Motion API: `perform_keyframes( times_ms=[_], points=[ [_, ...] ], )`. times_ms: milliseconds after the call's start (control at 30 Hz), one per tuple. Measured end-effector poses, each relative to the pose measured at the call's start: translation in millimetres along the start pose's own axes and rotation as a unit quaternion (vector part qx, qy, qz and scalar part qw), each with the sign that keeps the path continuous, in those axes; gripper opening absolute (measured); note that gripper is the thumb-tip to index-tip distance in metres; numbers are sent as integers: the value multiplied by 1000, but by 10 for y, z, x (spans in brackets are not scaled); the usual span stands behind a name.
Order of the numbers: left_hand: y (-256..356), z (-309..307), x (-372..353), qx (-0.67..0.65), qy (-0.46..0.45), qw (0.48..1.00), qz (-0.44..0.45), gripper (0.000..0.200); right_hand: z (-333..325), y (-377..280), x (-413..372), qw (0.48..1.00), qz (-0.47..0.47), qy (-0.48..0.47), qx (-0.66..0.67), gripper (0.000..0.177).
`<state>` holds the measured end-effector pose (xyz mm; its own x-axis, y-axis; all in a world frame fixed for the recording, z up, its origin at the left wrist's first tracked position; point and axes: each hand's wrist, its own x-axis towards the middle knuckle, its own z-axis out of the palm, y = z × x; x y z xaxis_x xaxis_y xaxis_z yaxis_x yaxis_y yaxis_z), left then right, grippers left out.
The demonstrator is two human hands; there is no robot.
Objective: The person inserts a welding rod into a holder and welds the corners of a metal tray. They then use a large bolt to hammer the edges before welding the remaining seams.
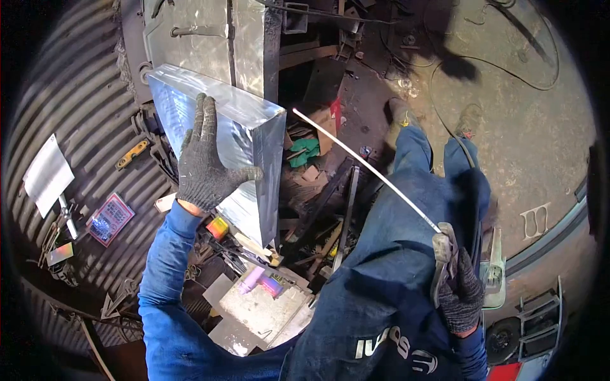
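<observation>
My left hand [206, 168], in a dark knitted glove, lies on a shiny sheet-metal box [270, 171]. Its fingers stretch toward the upper edge and the thumb sticks out sideways; it looks pressed against the face rather than wrapped round it. My right hand [462, 298], gloved too, is closed round a welding electrode holder [443, 244] beside my right thigh. From the holder's jaw a long pale welding rod [365, 157] slants up and left. The rod's tip ends just right of the box's upper corner, seemingly apart from it. Part of the holder is hidden by the glove.
A grey metal surface [206, 41] lies behind the box. A yellow spirit level [132, 155] rests by the corrugated wall [70, 82]. Scrap and a green cloth [304, 152] lie below. A cable [438, 108] trails across the floor near my feet.
</observation>
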<state>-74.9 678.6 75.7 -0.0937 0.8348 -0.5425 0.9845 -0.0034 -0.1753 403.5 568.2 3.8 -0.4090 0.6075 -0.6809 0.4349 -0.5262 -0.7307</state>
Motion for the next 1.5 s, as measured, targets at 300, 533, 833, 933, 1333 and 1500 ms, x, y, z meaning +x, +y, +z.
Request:
perform_keyframes(
  times_ms=[300, 533, 833, 933, 1333, 1500],
  points=[
    [-102, 55, 0, -26, 37, 998, 34, 149, 54, -22, 34, 1000, -24, -1, -13, 63],
    [-105, 70, -2, -88, 27, 996, 17, 149, 114, -35, 40, 999, -30, 11, -10, 63],
    [-179, 126, -19, -93, 47, 994, 43, 149, 95, -87, 18, 1000, -4, -16, -14, 65],
    [-168, 117, -12, -88, 49, 994, 42, 149, 121, -70, 20, 999, -19, 4, -28, 65],
    [-157, 114, -21, -92, 43, 994, 37, 148, 77, -52, 0, 999, -14, -23, -17, 66],
    [-171, 118, -15, -94, 43, 994, 40, 148, 90, -80, 9, 1000, -11, -18, -1, 65]
  ],
)
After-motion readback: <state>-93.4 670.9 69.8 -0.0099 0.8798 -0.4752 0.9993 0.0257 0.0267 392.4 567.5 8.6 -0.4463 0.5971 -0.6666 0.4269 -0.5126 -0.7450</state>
